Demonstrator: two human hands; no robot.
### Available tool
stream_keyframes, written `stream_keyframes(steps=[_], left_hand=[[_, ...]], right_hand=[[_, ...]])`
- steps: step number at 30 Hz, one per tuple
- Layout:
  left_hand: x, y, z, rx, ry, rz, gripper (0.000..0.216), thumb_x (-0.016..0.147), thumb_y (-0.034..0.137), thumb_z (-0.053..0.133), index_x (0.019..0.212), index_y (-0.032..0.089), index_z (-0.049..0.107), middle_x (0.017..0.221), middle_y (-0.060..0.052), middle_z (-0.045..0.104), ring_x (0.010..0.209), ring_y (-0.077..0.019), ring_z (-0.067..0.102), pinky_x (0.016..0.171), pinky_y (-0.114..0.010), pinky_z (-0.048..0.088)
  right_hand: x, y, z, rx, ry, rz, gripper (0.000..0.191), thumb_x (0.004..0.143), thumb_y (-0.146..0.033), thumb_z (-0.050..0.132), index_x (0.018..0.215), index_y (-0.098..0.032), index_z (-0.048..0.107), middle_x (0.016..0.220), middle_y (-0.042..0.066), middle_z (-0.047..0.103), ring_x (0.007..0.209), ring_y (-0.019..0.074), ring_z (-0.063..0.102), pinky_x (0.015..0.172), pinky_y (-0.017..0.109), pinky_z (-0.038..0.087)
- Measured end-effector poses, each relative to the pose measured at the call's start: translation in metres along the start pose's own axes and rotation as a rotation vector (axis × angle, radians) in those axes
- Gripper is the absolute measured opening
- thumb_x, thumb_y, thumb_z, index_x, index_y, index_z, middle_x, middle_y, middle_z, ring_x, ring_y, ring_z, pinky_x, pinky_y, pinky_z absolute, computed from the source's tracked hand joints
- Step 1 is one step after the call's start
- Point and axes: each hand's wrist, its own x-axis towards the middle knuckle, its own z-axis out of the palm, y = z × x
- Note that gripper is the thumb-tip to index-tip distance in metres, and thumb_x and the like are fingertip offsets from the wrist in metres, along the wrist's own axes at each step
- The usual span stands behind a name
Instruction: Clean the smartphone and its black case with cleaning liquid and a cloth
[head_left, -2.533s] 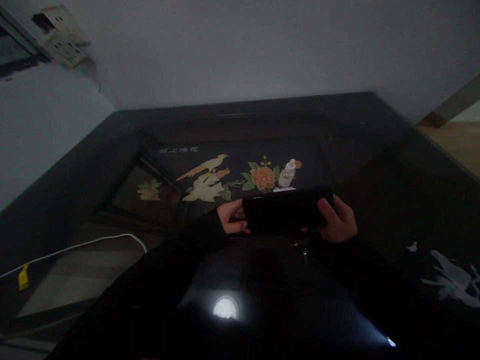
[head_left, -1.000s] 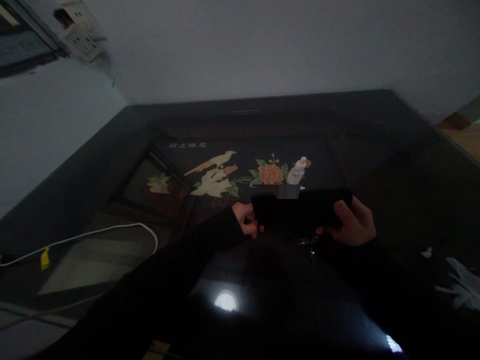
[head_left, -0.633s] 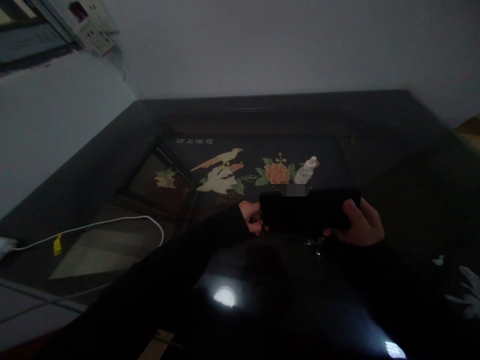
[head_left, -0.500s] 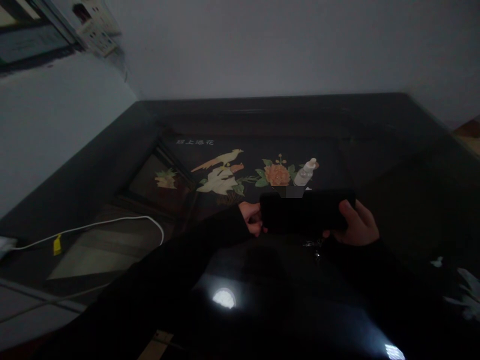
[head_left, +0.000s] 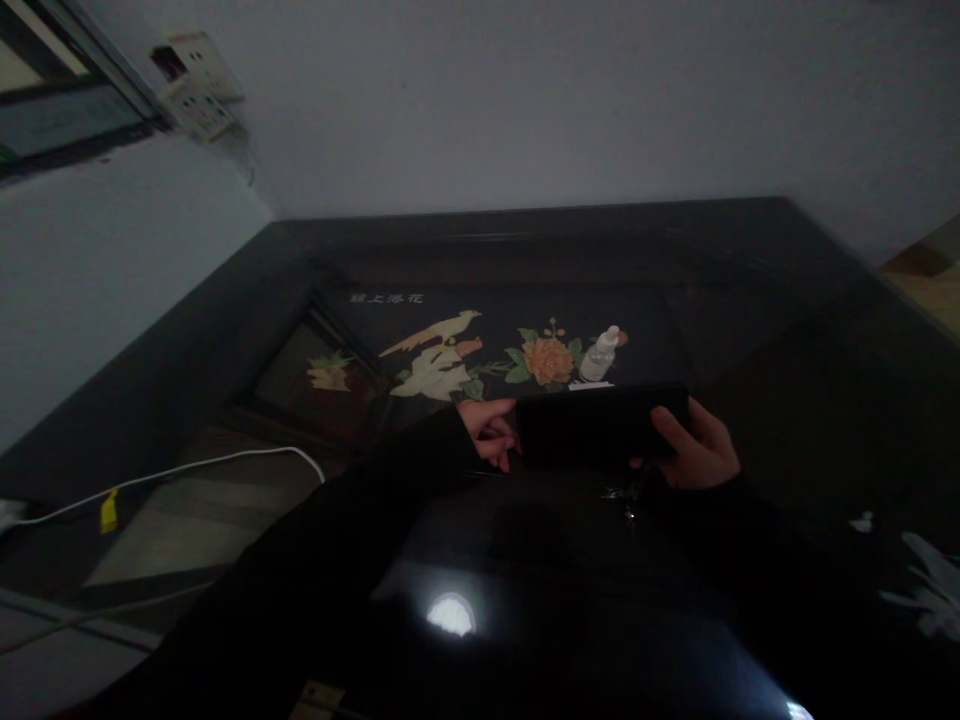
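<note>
I hold a black phone [head_left: 596, 425] sideways, just above a glossy black table [head_left: 787, 330]. My left hand [head_left: 489, 428] grips its left end with the fingers curled at the edge. My right hand [head_left: 694, 447] wraps round its right end, thumb lying on the front face. The screen is dark. Both my sleeves are black. A small clear dropper bottle [head_left: 600, 356] with a white cap stands just beyond the phone, beside an inlaid orange flower [head_left: 547, 360].
The table top carries inlaid bird and flower pictures [head_left: 435, 352] and a reflected lamp spot [head_left: 451, 613]. A white cable [head_left: 187, 466] with a yellow tag runs along the floor at the left. White walls meet behind the table; a wall socket [head_left: 196, 88] sits at the upper left.
The view has swung slightly, then back. Both hands keep their hold on the phone; its position over the table is nearly the same, and the bottle has stayed put.
</note>
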Motion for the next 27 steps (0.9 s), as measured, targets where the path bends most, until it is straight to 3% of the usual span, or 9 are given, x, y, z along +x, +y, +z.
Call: stream_keyframes(steps=[3, 7, 16, 27], left_hand=[[0.001, 0.008, -0.004, 0.062, 0.091, 0.027, 0.037, 0.073, 0.016, 0.053, 0.111, 0.014, 0.051, 0.069, -0.001, 0.064, 0.051, -0.0087, 0.063, 0.048, -0.016, 0.048], [0.002, 0.013, -0.003, 0.114, 0.122, 0.028, 0.033, 0.074, 0.016, 0.052, 0.106, 0.010, 0.055, 0.064, 0.000, 0.061, 0.055, -0.0093, 0.064, 0.050, -0.015, 0.049], [0.001, 0.012, -0.005, 0.207, 0.087, 0.042, 0.028, 0.070, 0.018, 0.052, 0.096, 0.009, 0.060, 0.064, -0.003, 0.064, 0.058, -0.0103, 0.063, 0.056, -0.018, 0.049], [0.004, 0.012, -0.006, 0.459, 0.117, 0.047, 0.032, 0.068, 0.025, 0.049, 0.094, 0.011, 0.061, 0.060, 0.001, 0.059, 0.053, -0.0074, 0.054, 0.053, -0.016, 0.042]], right_hand=[[-0.002, -0.001, 0.002, -0.007, 0.011, 0.002, 0.032, 0.065, -0.040, 0.070, 0.086, -0.018, 0.059, 0.066, -0.003, 0.054, 0.045, 0.0096, 0.051, 0.032, 0.023, 0.049], [-0.007, -0.003, 0.005, -0.032, -0.002, -0.009, 0.031, 0.065, -0.040, 0.070, 0.085, -0.018, 0.059, 0.061, -0.004, 0.053, 0.041, 0.0098, 0.051, 0.030, 0.023, 0.048], [-0.012, -0.005, 0.006, -0.054, 0.008, -0.061, 0.028, 0.066, -0.039, 0.070, 0.082, -0.019, 0.059, 0.058, -0.005, 0.053, 0.038, 0.0101, 0.051, 0.029, 0.023, 0.047], [-0.015, -0.008, 0.005, -0.075, -0.012, -0.061, 0.024, 0.065, -0.038, 0.068, 0.077, -0.020, 0.058, 0.054, -0.005, 0.052, 0.037, 0.0103, 0.050, 0.030, 0.023, 0.046]])
